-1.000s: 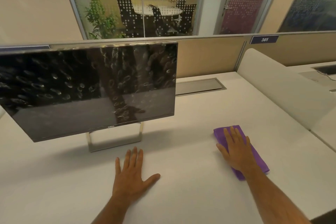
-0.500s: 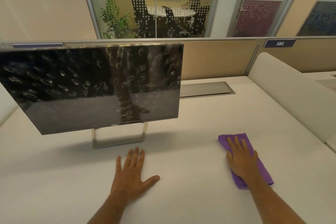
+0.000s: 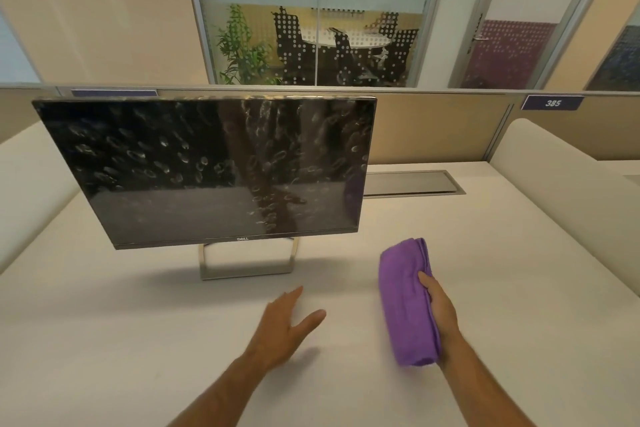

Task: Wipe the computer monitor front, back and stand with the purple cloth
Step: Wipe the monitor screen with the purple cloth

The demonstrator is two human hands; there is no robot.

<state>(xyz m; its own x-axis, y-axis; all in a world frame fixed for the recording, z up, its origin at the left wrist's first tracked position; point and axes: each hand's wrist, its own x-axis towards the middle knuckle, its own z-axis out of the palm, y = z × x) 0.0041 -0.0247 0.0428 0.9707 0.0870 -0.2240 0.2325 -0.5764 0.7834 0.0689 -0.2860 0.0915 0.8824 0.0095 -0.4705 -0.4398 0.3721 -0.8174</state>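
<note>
The table (image 3: pixel 485 288) spreads pale under both hands. On it, up and to the left of the fingers, the computer monitor (image 3: pixel 214 170) stands tilted on its metal loop stand (image 3: pixel 247 265), its dark screen speckled all over with smudges. The purple cloth (image 3: pixel 405 302), folded into a thick pad, is gripped by the right hand (image 3: pixel 438 315), thumb on the near face and the other fingers hidden behind it. The left hand (image 3: pixel 282 326) hovers above the table with fingers straight and loose, holding nothing, just short of the stand. The step in hand looks like the pick-up, wiping not yet begun. Next, I judge, the cloth must travel up-left to the screen, perhaps with the left hand steadying the monitor.
</note>
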